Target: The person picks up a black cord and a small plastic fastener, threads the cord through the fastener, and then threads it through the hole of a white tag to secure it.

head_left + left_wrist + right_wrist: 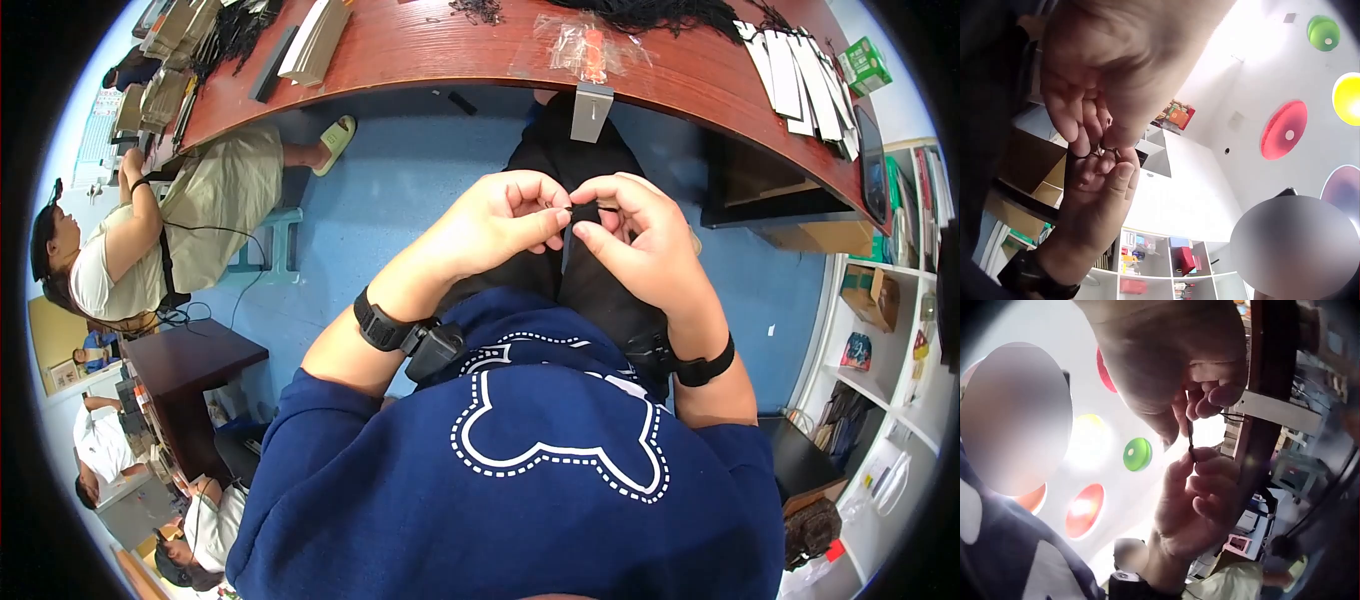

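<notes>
Over the lap, my left hand (510, 225) and right hand (645, 240) meet almost fingertip to fingertip. Between them is a small piece of thin black cord (585, 212). The right wrist view shows the black cord (1190, 434) drawn into a narrow strand with a small knot-like thickening near the left fingertips. My left thumb and forefinger pinch its lower end there. The right hand (1179, 356) grips the upper part, with a loose loop sticking out beside its curled fingers. In the left wrist view the fingers mostly hide the cord.
A reddish-brown table (430, 45) lies ahead, with black cord bundles (660, 12), white cards (795, 80) and a clear plastic bag (625, 55). A pale box (591, 112) juts over its edge. Shelves (870, 385) stand at right; a seated person (130, 235) is at left.
</notes>
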Demonstrator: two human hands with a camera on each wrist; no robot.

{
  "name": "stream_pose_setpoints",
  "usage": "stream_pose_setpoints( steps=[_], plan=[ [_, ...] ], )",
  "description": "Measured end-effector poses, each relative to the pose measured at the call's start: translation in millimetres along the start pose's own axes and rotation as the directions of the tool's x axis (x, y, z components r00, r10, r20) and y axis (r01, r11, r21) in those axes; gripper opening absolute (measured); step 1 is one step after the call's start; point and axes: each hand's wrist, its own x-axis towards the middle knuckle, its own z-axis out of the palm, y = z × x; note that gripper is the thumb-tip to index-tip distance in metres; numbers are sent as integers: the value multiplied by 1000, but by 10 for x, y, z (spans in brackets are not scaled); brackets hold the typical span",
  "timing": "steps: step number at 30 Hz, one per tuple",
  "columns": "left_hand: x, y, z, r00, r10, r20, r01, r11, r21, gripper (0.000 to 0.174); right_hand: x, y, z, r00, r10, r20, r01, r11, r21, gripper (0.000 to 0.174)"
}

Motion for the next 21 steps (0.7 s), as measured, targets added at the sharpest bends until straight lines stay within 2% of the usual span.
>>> stream_pose_setpoints(
  steps=[5, 7, 8, 10, 11, 13, 15, 16, 17, 18, 19, 20, 21],
  plan=[
    [-9, 6, -7, 997, 75, -28, -69, 982, 173, 11, -7, 65, 46, 998, 15, -65, -16, 1000, -18, 11],
    [-7, 19, 2, 969, 243, -48, -193, 863, 466, 11, -3, 52, 55, 997, 5, -81, -7, 1000, -24, 9],
    [-15, 45, 17, 969, 243, -49, -193, 863, 466, 11, -4, 33, 53, 997, 10, -78, -12, 999, -36, 10],
    [-35, 111, 65, 926, 370, -73, -231, 710, 665, 11, -8, 14, 74, 997, 14, -78, -18, 999, -49, 11],
    [-39, 114, 87, 927, 369, -70, -233, 710, 665, 11, -8, 7, 112, 993, -20, -118, 10, 996, -85, 10],
    [-45, 116, 133, 866, 493, -82, -253, 574, 779, 12, -3, 10, 169, 986, -58, -155, 39, 992, -123, 10],
    [-50, 126, 184, 836, 543, -83, -277, 547, 790, 12, -2, 32, 219, 957, -136, -255, 80, 973, -217, 10],
    [-52, 128, 197, 803, 590, -82, -298, 518, 802, 12, -7, 36, 253, 958, -137, -253, 82, 973, -216, 10],
    [-50, 118, 192, 803, 590, -83, -298, 518, 802, 12, -16, 37, 291, 944, -137, -301, 98, 985, -141, 10],
    [-43, 96, 183, 765, 642, -52, -349, 481, 804, 11, -21, 41, 316, 928, -132, -348, 116, 991, -66, 9],
    [-34, 75, 177, 722, 692, -21, -399, 441, 804, 10, -18, 50, 327, 928, -133, -349, 117, 991, -67, 9],
    [-25, 51, 183, 721, 693, -19, -401, 440, 803, 10, -15, 61, 335, 905, -193, -378, 170, 981, -94, 9],
    [-19, 23, 199, 679, 734, -5, -441, 414, 796, 8, -13, 67, 337, 879, -252, -405, 222, 967, -122, 10]
  ],
)
